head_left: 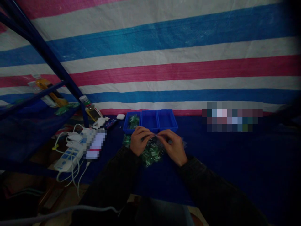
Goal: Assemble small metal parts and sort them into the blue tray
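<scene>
The left hand (140, 140) and the right hand (172, 147) are held together above a heap of small green items in clear plastic (151, 155), and their fingertips (150, 135) are brought to meet near the middle of it. Whether a small piece is pinched between them cannot be told, because that place is too dark and too small. The heap is laid on a dark blue cloth (162, 185), directly below the two hands. It is seen to be longer than it is deep, with its long axis running roughly from left to right and a little slanted. Its left end lies partly under the left hand, so this hand is the nearer one to that end, while a thin clear film (182, 144) is seen just past the right hand. Just ahead of the hands, a blue plastic tray (149, 121) with three compartments is placed. Green items (134, 121) are seen in its left compartment, which is nearer to the left hand. A white power strip (68, 152) is lying farther to the left.
</scene>
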Demonstrator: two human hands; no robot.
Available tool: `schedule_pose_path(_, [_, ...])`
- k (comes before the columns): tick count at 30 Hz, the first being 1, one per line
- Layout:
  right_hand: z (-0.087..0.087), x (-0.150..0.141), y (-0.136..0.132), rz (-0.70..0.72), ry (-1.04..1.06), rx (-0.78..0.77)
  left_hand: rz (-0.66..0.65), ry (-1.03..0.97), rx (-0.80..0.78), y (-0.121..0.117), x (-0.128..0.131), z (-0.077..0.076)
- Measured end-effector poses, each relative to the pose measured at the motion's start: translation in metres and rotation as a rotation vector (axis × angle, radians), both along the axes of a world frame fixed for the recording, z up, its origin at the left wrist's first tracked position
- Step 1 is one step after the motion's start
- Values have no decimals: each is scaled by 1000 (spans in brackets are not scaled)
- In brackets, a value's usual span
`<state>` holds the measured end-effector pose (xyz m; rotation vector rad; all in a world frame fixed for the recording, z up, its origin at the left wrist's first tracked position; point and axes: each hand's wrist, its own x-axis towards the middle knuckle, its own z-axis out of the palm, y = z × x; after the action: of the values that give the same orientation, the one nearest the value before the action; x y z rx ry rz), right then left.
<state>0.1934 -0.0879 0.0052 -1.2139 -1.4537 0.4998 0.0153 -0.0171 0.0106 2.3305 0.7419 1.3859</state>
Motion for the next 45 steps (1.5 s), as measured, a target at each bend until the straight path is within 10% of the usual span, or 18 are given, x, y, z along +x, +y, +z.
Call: schedule_pose_path(45, [-8, 4, 3, 38, 218, -115, -23, 47, -193, -8, 3, -1])
